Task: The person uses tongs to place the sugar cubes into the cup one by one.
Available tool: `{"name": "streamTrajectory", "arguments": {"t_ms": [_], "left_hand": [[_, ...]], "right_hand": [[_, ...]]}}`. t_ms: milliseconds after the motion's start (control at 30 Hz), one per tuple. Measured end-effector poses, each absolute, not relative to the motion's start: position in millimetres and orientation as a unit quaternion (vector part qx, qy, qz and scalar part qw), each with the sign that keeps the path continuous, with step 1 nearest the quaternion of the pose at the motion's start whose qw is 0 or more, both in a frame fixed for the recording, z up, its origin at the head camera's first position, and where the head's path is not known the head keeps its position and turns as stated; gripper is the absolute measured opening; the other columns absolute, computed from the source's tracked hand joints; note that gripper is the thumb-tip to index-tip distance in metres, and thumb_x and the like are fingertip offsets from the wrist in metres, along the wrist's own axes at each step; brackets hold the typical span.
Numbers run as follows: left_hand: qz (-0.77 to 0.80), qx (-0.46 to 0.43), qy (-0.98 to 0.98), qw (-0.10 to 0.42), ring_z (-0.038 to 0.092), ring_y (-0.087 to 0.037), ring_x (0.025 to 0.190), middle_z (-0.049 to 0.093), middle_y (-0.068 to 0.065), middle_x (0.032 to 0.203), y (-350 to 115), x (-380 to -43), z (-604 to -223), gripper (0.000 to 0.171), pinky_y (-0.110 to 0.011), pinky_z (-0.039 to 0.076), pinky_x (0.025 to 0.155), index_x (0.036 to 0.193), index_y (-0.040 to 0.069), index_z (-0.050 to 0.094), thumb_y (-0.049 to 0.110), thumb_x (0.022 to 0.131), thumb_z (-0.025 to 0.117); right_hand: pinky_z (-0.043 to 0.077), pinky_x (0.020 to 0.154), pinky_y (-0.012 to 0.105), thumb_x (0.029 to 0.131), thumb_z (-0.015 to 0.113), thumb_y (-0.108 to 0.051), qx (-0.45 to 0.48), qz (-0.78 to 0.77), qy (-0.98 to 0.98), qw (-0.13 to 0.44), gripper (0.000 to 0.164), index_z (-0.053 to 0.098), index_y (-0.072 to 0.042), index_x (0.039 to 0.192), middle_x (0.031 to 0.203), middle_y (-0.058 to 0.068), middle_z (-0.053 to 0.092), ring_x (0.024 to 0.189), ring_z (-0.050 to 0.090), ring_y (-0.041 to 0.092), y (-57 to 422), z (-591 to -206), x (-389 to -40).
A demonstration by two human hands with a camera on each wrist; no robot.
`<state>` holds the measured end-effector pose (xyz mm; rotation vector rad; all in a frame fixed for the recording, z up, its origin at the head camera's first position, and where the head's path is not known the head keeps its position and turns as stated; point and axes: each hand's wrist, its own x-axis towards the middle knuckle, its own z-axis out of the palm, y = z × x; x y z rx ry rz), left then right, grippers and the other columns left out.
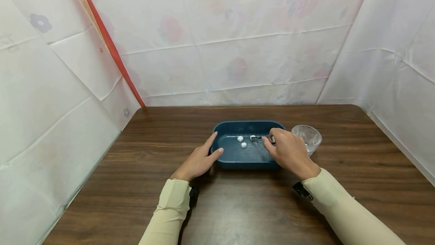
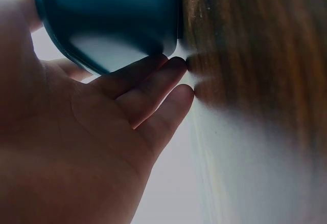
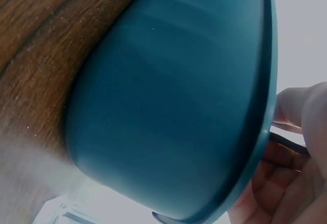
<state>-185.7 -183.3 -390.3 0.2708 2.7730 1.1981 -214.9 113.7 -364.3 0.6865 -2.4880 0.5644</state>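
Note:
My left hand point(image 1: 198, 160) rests at the left end of a dark blue tray point(image 1: 251, 165), thumb and forefinger at its rim. In the left wrist view its other fingers point(image 2: 153, 93) lie fairly straight, beside the tray's outer wall and close to the tabletop. My right hand point(image 1: 290, 148), over the tray's right end, grips slim dark tongs point(image 1: 257, 138); the curled fingers hide part of them. Their tip is right at a small white cube point(image 1: 252, 137). Two more white cubes, one farther back point(image 1: 240, 138) and one nearer point(image 1: 243, 145), lie on the tray floor.
A clear glass bowl point(image 1: 310, 135) stands just right of the tray, partly behind my right hand, with something white low inside. The brown wooden table point(image 1: 153, 139) extends around the tray. White patterned sheets point(image 1: 221, 48) hang behind it and along both sides.

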Motion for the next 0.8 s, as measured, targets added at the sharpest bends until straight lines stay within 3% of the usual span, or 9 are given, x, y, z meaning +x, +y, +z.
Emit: {"name": "streamTrajectory", "arguments": {"t_ms": [800], "left_hand": [[0.390,0.090,0.915,0.049,0.032,-0.025,0.145,0.027,0.002,0.162,-183.9,-186.8,-391.9,0.073,-0.053,0.030,0.114,0.162,0.032,0.017,0.057,0.101,0.049]], "right_hand": [[0.033,0.040,0.030,0.094,0.070,-0.021,0.247,0.211,-0.914,0.243,0.023,0.060,-0.010,0.076,0.063,-0.002,0.050,0.045,0.040,0.012,117.0,-353.5,-209.5]]}}
